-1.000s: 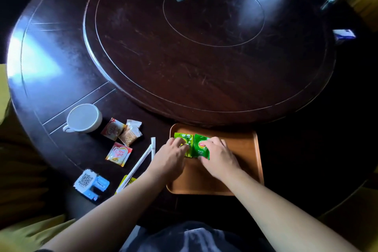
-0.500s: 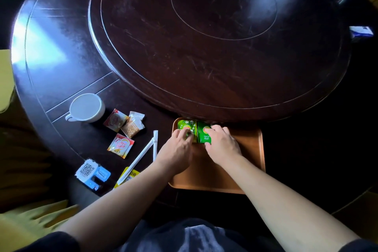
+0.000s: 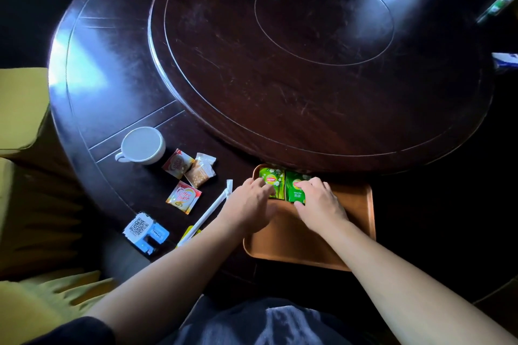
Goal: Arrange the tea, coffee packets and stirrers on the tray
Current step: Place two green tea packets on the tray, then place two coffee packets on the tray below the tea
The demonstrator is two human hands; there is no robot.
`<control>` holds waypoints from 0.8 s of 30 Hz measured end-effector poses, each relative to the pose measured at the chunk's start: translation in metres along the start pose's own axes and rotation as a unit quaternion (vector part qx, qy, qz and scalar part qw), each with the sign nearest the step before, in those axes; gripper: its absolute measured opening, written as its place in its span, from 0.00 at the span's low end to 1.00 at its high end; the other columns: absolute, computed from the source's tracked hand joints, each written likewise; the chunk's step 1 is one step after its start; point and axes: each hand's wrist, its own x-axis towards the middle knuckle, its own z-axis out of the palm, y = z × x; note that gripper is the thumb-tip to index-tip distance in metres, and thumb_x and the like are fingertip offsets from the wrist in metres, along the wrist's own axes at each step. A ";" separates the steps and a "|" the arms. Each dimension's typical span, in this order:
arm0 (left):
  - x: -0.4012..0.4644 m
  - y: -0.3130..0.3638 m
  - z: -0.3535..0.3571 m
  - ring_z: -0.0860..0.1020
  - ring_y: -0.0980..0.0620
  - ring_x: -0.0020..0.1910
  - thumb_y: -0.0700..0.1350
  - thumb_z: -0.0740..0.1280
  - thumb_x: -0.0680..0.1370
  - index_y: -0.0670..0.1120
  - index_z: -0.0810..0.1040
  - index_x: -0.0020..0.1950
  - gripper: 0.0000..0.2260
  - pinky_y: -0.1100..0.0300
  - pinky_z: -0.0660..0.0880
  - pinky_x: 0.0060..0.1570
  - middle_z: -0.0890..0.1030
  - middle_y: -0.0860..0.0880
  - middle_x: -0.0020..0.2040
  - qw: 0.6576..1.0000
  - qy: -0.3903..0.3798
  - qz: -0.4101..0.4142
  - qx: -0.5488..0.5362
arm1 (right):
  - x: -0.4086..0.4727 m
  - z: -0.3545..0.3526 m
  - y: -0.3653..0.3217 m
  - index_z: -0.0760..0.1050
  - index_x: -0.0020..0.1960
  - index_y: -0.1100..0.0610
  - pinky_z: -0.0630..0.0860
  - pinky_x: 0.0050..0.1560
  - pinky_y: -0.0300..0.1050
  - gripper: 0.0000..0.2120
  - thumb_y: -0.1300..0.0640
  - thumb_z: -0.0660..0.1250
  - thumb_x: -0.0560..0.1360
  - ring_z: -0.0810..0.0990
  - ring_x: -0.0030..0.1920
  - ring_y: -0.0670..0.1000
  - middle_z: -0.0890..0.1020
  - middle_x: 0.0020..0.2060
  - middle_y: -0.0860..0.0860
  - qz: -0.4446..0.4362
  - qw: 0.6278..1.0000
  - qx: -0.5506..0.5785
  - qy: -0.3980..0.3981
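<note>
Two green tea packets lie side by side in the far left corner of the brown tray (image 3: pixel 356 221). My left hand (image 3: pixel 249 204) rests its fingertips on the left tea packet (image 3: pixel 270 179). My right hand (image 3: pixel 319 202) presses its fingers on the right tea packet (image 3: pixel 294 186). Left of the tray, on the dark table, lie two red-and-yellow creamer packets (image 3: pixel 183 196) (image 3: pixel 177 162), a clear sugar packet (image 3: pixel 200 172) and a white wrapped stirrer (image 3: pixel 214 209). A yellow packet (image 3: pixel 189 234) peeks out from under my left forearm.
A white cup (image 3: pixel 143 144) stands at the left beside the packets. A blue-and-white QR-code stand (image 3: pixel 144 230) sits near the table's front edge. The raised turntable (image 3: pixel 308 64) fills the table's middle, right behind the tray. Yellow chairs (image 3: pixel 19 109) stand at the left.
Both hands have slid the two tea packets from the tray's middle toward its far left corner. The camera view has also shifted slightly.
</note>
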 end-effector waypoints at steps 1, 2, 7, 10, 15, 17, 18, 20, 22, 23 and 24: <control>-0.004 -0.005 -0.005 0.75 0.46 0.52 0.55 0.65 0.76 0.49 0.79 0.57 0.15 0.52 0.75 0.50 0.79 0.48 0.52 1.000 0.002 -0.016 -0.017 | -0.001 -0.001 -0.003 0.71 0.69 0.51 0.73 0.60 0.53 0.22 0.51 0.67 0.76 0.71 0.62 0.56 0.74 0.60 0.52 -0.001 1.000 -0.003 0.002; -0.008 -0.012 -0.010 0.76 0.48 0.51 0.55 0.66 0.75 0.50 0.80 0.56 0.14 0.53 0.75 0.48 0.79 0.49 0.51 0.999 0.006 -0.036 -0.036 | -0.001 -0.002 -0.008 0.73 0.66 0.51 0.73 0.59 0.52 0.19 0.51 0.67 0.76 0.73 0.60 0.57 0.75 0.58 0.53 -0.004 1.000 -0.003 0.004; -0.035 -0.066 -0.037 0.81 0.49 0.45 0.54 0.68 0.74 0.50 0.81 0.46 0.09 0.55 0.76 0.43 0.82 0.52 0.44 0.987 0.028 -0.138 -0.076 | 0.001 -0.004 -0.041 0.78 0.56 0.51 0.75 0.53 0.50 0.12 0.47 0.66 0.75 0.78 0.55 0.57 0.80 0.52 0.52 -0.032 0.999 -0.003 -0.026; -0.053 -0.101 -0.051 0.80 0.46 0.47 0.55 0.68 0.73 0.50 0.82 0.46 0.10 0.54 0.76 0.45 0.82 0.50 0.46 0.971 0.053 -0.225 -0.060 | 0.003 0.000 -0.070 0.78 0.55 0.50 0.76 0.53 0.50 0.12 0.46 0.65 0.75 0.79 0.55 0.58 0.82 0.53 0.52 -0.059 0.997 -0.002 -0.055; -0.076 -0.148 -0.057 0.77 0.43 0.54 0.56 0.67 0.74 0.50 0.79 0.55 0.14 0.51 0.76 0.50 0.79 0.47 0.52 0.947 0.049 -0.311 -0.065 | 0.014 0.010 -0.123 0.78 0.53 0.50 0.76 0.53 0.51 0.10 0.47 0.65 0.75 0.79 0.55 0.57 0.81 0.52 0.51 -0.109 0.991 -0.007 -0.078; -0.079 -0.155 -0.054 0.76 0.42 0.56 0.58 0.68 0.73 0.48 0.77 0.58 0.19 0.50 0.76 0.52 0.78 0.46 0.54 0.944 0.051 -0.321 -0.062 | 0.022 0.013 -0.146 0.77 0.53 0.50 0.76 0.53 0.51 0.10 0.48 0.65 0.75 0.79 0.55 0.57 0.80 0.52 0.52 -0.123 0.989 -0.008 -0.083; -0.079 -0.155 -0.053 0.75 0.43 0.57 0.60 0.68 0.72 0.48 0.77 0.58 0.21 0.49 0.76 0.53 0.77 0.46 0.54 0.942 0.053 -0.324 -0.060 | 0.027 0.015 -0.158 0.78 0.54 0.50 0.76 0.53 0.51 0.10 0.48 0.64 0.75 0.79 0.55 0.57 0.80 0.52 0.52 -0.129 0.988 -0.011 -0.087; -0.079 -0.153 -0.049 0.73 0.44 0.57 0.64 0.69 0.69 0.48 0.76 0.57 0.25 0.48 0.76 0.53 0.76 0.47 0.53 0.941 0.054 -0.332 -0.048 | 0.037 0.017 -0.179 0.78 0.54 0.51 0.77 0.53 0.52 0.12 0.48 0.64 0.74 0.79 0.54 0.58 0.80 0.52 0.53 -0.143 0.985 -0.021 -0.090; -0.078 -0.151 -0.045 0.72 0.44 0.55 0.65 0.71 0.65 0.48 0.75 0.55 0.27 0.48 0.76 0.51 0.74 0.48 0.52 0.941 0.054 -0.332 -0.031 | 0.048 0.020 -0.200 0.78 0.54 0.52 0.77 0.51 0.53 0.12 0.48 0.64 0.74 0.79 0.54 0.60 0.79 0.52 0.55 -0.153 0.984 -0.030 -0.085; -0.078 -0.150 -0.043 0.72 0.44 0.55 0.63 0.73 0.65 0.48 0.74 0.53 0.26 0.48 0.75 0.49 0.74 0.48 0.52 0.942 0.058 -0.329 -0.030 | 0.053 0.022 -0.210 0.78 0.53 0.53 0.76 0.51 0.54 0.13 0.48 0.63 0.74 0.78 0.54 0.61 0.79 0.52 0.55 -0.155 0.984 -0.033 -0.080; -0.078 -0.149 -0.041 0.72 0.44 0.54 0.61 0.74 0.65 0.48 0.74 0.52 0.24 0.49 0.75 0.48 0.74 0.48 0.51 0.942 0.065 -0.328 -0.037 | 0.059 0.024 -0.219 0.77 0.53 0.54 0.76 0.52 0.55 0.13 0.48 0.63 0.73 0.77 0.55 0.61 0.78 0.52 0.56 -0.155 0.985 -0.033 -0.075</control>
